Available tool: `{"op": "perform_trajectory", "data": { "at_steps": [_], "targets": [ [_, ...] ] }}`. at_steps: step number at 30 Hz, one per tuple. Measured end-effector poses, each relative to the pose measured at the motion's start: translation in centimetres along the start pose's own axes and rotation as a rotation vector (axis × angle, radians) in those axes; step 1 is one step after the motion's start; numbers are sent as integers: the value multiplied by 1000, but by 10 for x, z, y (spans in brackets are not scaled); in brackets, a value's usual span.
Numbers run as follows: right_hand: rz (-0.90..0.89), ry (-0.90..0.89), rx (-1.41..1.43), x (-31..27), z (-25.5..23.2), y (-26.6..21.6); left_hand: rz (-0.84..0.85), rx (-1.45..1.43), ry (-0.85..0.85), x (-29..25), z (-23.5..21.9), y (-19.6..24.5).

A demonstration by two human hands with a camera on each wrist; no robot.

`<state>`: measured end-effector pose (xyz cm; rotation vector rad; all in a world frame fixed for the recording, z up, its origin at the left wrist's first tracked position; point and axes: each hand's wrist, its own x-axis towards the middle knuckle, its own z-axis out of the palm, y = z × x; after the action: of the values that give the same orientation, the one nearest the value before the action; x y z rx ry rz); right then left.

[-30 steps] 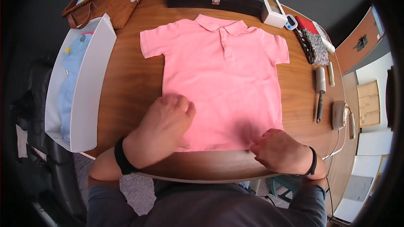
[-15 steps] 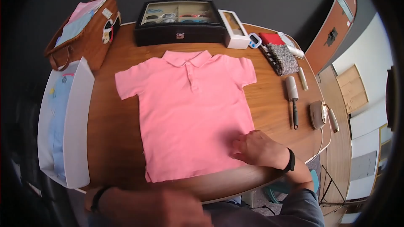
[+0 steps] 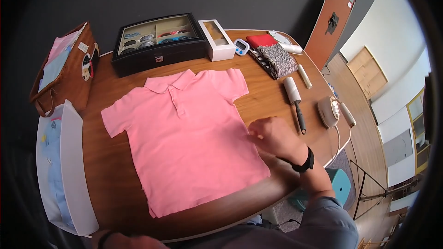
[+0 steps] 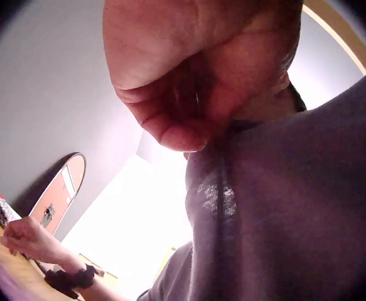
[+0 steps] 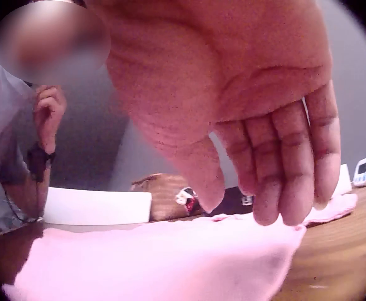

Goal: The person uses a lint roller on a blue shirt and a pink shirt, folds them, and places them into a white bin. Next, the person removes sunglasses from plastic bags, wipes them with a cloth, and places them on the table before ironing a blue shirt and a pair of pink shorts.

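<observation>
A pink short-sleeved polo shirt (image 3: 189, 143) lies spread face up on the wooden table, its collar toward the back. Over its right side edge hovers my right hand (image 3: 277, 134). The right wrist view shows that hand's fingers (image 5: 280, 157) extended and slightly bent, holding nothing, with pink cloth below them. My left hand (image 5: 49, 113) is raised to chin height, away from the shirt. Close up in the left wrist view, its fingers (image 4: 177, 128) curl in toward the palm beside the grey top (image 4: 283, 207), with nothing visible in them.
A white box (image 3: 74, 166) with blue cloth and a brown basket (image 3: 69, 74) line the left. Behind the shirt are a black glasses case (image 3: 161, 55) and a white box with a window (image 3: 224, 53). A lint roller (image 3: 292, 93) and a corded device (image 3: 328, 111) lie at right.
My left hand has left the shirt's lower left and come up toward my chin. The right hand has moved up along the shirt's right edge. The head view has turned rightward.
</observation>
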<state>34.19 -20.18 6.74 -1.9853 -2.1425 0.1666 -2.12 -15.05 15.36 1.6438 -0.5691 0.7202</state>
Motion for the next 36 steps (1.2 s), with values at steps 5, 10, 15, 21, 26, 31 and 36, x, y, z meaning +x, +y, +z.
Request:
{"op": "perform_trajectory", "data": {
  "at_steps": [5,10,15,21,26,31,36],
  "targets": [
    [462,350,-386,-25,3,63,-84,-119,-315,8,4,-4],
    [742,268,-548,-64,-3,140,-367,289,-232,-4,-38,-31],
    [817,134,-245,-71,21,185,-866,1119,-79,-35,-95,-94],
    [521,440,-59,-25,14,112,-1013,1384,55,-105,-144,-141],
    [281,181,285,61,30,5,-1214,1293,32,-108,-142,-138],
    [48,-12,101,107,74,-47,-1285,1269,11,-105,-139,-137],
    [75,129,-163,89,86,-22,-1422,1245,-45,-103,-141,-137]
  ]
}}
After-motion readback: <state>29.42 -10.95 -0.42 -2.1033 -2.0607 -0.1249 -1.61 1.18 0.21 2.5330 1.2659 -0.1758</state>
